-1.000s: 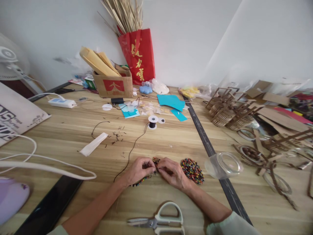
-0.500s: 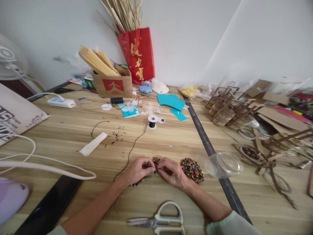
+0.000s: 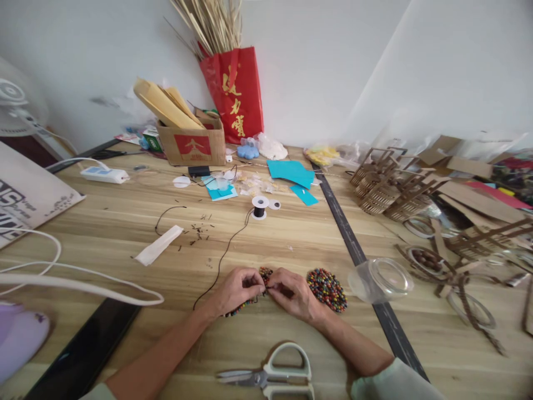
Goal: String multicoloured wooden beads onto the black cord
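My left hand (image 3: pixel 236 290) and my right hand (image 3: pixel 292 293) meet fingertip to fingertip on the wooden table (image 3: pixel 291 244), both pinched closed. Between them lie small coloured beads (image 3: pixel 265 273). A strand of strung beads (image 3: pixel 238 309) trails out under my left hand. A thin black cord (image 3: pixel 227 251) runs from my left hand up to a small white spool (image 3: pixel 260 207). A heap of multicoloured beads (image 3: pixel 327 289) lies just right of my right hand. What the fingertips pinch is too small to name.
Scissors (image 3: pixel 272 377) lie near the table's front edge. A clear plastic lid (image 3: pixel 381 279) rests right of the beads, by a dark strip (image 3: pixel 353 250). Laser-cut wooden pieces (image 3: pixel 391 186) crowd the right side. A cardboard box (image 3: pixel 192 143), red bag (image 3: pixel 234 94) and white cable (image 3: pixel 75 278) stand around.
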